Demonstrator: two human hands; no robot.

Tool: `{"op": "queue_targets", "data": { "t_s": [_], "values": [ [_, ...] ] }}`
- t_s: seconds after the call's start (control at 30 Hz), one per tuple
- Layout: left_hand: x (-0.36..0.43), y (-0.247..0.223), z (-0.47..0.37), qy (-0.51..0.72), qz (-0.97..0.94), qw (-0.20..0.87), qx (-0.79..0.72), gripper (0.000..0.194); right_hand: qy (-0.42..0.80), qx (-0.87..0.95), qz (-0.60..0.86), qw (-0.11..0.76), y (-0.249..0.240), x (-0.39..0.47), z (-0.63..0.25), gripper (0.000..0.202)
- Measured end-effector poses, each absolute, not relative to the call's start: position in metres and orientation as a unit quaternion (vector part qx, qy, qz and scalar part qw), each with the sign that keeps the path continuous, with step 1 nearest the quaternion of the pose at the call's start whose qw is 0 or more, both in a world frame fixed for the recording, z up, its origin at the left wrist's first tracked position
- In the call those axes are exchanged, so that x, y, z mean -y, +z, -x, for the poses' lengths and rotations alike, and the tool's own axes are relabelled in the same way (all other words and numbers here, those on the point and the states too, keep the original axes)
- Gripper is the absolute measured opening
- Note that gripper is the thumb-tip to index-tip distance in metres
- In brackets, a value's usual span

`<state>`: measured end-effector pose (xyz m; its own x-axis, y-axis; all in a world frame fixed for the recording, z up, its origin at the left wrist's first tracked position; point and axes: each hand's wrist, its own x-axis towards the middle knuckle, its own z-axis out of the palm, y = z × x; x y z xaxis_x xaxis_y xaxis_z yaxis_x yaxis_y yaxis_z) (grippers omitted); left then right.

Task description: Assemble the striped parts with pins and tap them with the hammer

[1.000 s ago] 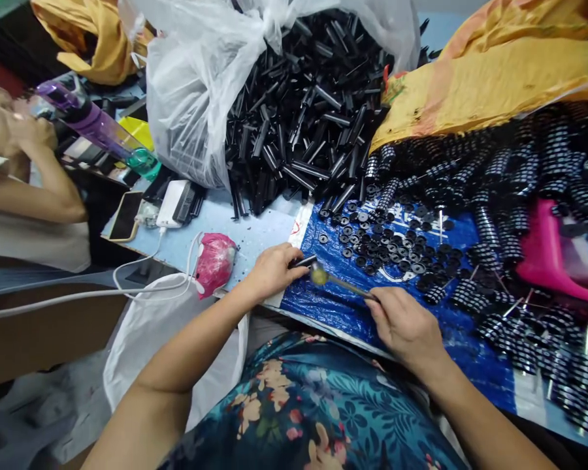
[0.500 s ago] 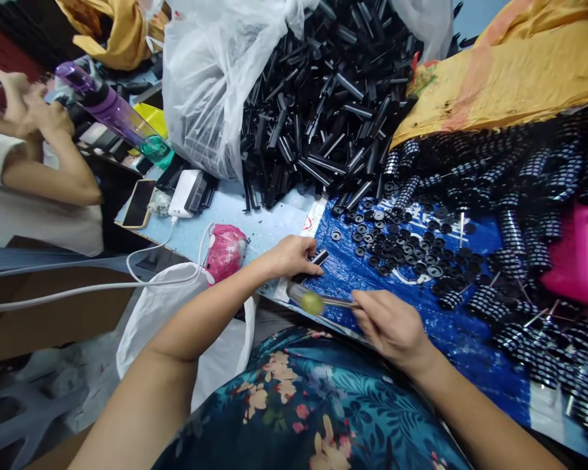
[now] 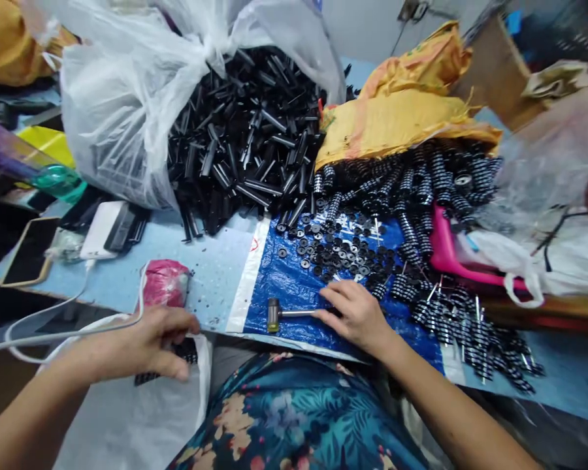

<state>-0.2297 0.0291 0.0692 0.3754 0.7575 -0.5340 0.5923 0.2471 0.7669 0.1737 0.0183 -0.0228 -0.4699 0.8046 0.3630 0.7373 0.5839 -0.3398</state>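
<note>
My left hand (image 3: 144, 343) hovers over a white bag (image 3: 127, 418) at the table's front edge, its fingers and thumb apart. Dark patterned pieces (image 3: 147, 378) show partly below it, at the bag's mouth. A small hammer (image 3: 273, 314) lies on the blue sheet (image 3: 269, 281), its yellow face towards me. At the end of its handle is my right hand (image 3: 355, 316), thumb and fingers apart. Small black discs (image 3: 343, 254) are scattered behind that hand.
Black tubes (image 3: 255, 150) spill from a clear plastic bag (image 3: 117, 98) at the back. Checkered rollers (image 3: 416, 189) pile up at the right beside a yellow sack (image 3: 387, 124) and a pink container (image 3: 445, 241). A pink bundle (image 3: 165, 283), cable, power bank (image 3: 105, 228) and phone (image 3: 29, 251) are at the left.
My left hand has moved left from the black tube to over the white bag. The hammer, earlier held raised, now rests on the sheet, my right hand loosened. The view has swung right.
</note>
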Motion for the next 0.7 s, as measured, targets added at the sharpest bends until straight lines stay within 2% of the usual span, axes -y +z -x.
{"op": "queue_targets", "data": {
  "t_s": [0.07,0.13,0.2,0.33,0.4,0.53,0.7],
  "values": [
    [-0.028,0.067,0.216,0.027,-0.625,0.595,-0.505,0.032,0.015,0.808,0.504,0.304,-0.016,-0.053,-0.184,0.03],
    [-0.029,0.058,0.195,0.06,-0.615,0.605,-0.502,0.03,-0.073,0.737,0.588,0.324,-0.007,-0.096,-0.196,0.037],
    [-0.031,0.046,0.171,0.119,-0.591,0.609,-0.517,0.029,-0.126,0.691,0.655,0.277,-0.002,-0.137,-0.207,0.055],
    [-0.035,0.027,0.134,0.175,-0.543,0.652,-0.5,0.032,-0.131,0.674,0.702,0.191,-0.011,-0.192,-0.209,0.081],
    [-0.035,0.025,0.122,0.179,-0.53,0.677,-0.479,0.033,-0.123,0.677,0.702,0.182,-0.023,-0.204,-0.203,0.083],
    [-0.035,0.026,0.117,0.181,-0.514,0.701,-0.459,0.031,-0.121,0.686,0.694,0.18,-0.036,-0.214,-0.202,0.073],
    [-0.038,0.014,0.12,0.22,-0.491,0.703,-0.464,0.028,-0.132,0.713,0.657,0.209,-0.013,-0.189,-0.213,0.064]
  ]
}}
